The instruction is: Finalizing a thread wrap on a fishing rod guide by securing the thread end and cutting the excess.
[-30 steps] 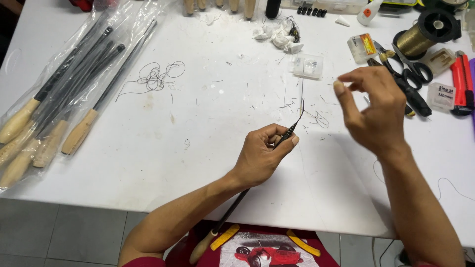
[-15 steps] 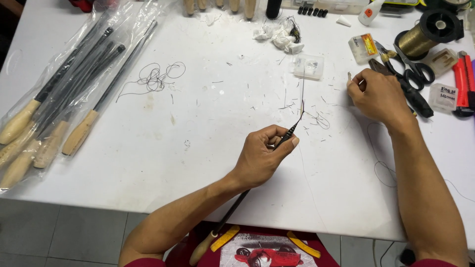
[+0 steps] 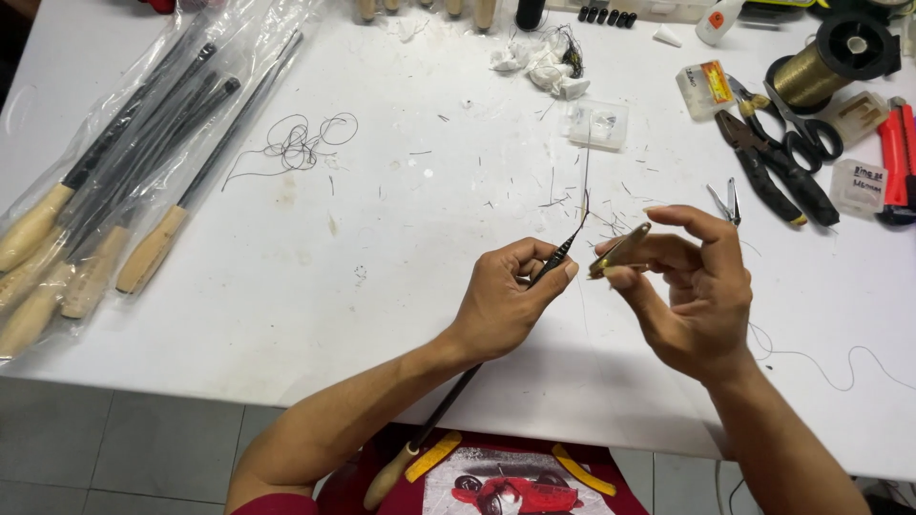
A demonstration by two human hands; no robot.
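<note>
My left hand [image 3: 506, 298] is closed around a thin black rod [image 3: 561, 253]. The rod's tip points up and away from me, and its wooden handle [image 3: 386, 479] hangs below the table edge by my lap. A fine thread rises from the tip. My right hand [image 3: 695, 300] pinches a small flat brass-coloured tool [image 3: 620, 250] between thumb and fingers. The tool's end is close to the rod's tip, just to its right. Both hands hover over the white table [image 3: 401, 286].
A clear plastic bag of long wooden-handled rods [image 3: 105, 191] lies at the left. A coil of dark thread [image 3: 301, 143] and a small clear box [image 3: 598, 124] lie farther back. At the right are small snips [image 3: 727, 200], pliers [image 3: 775, 176], scissors [image 3: 811, 138], a gold thread spool [image 3: 821, 67] and a red cutter [image 3: 897, 157].
My right hand reached out to the tools at the right, then came back beside the rod's tip, now pinching the brass-coloured tool. My left hand and the rod stayed in place.
</note>
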